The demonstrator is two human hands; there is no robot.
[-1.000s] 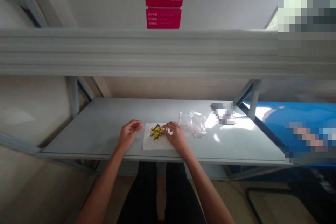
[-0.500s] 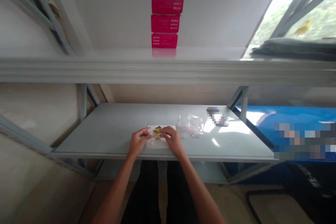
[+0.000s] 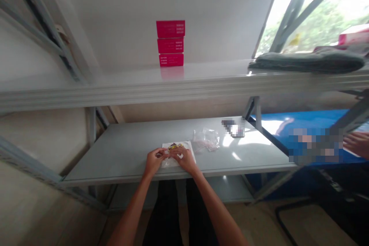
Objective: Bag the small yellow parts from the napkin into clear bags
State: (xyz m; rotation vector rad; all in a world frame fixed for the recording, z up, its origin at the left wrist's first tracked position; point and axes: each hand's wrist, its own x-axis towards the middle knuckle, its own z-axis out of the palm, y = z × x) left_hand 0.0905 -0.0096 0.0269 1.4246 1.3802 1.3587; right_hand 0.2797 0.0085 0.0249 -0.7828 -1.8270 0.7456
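Observation:
A white sheet [image 3: 188,149] lies near the front edge of a grey shelf board [image 3: 129,146]. On it sits a small heap of yellow and dark parts [image 3: 175,146]. My left hand [image 3: 153,160] and my right hand [image 3: 181,158] meet over the sheet, fingertips pinched together close to the heap. Whatever is held between the fingers is too small to make out. Both forearms reach in from below.
Clear plastic bags [image 3: 205,140] lie right of the sheet, with a blurred item [image 3: 233,127] beyond. Three pink boxes [image 3: 170,43] are stacked on the upper shelf [image 3: 121,88], and a folded grey cloth [image 3: 305,62] lies at its right. Another person's hand [image 3: 357,144] rests over a blue surface [image 3: 288,127].
My left hand moved right to join my right hand over the sheet. The view tilted up and shifted, bringing the upper shelf top, the cloth and the other person's hand into sight.

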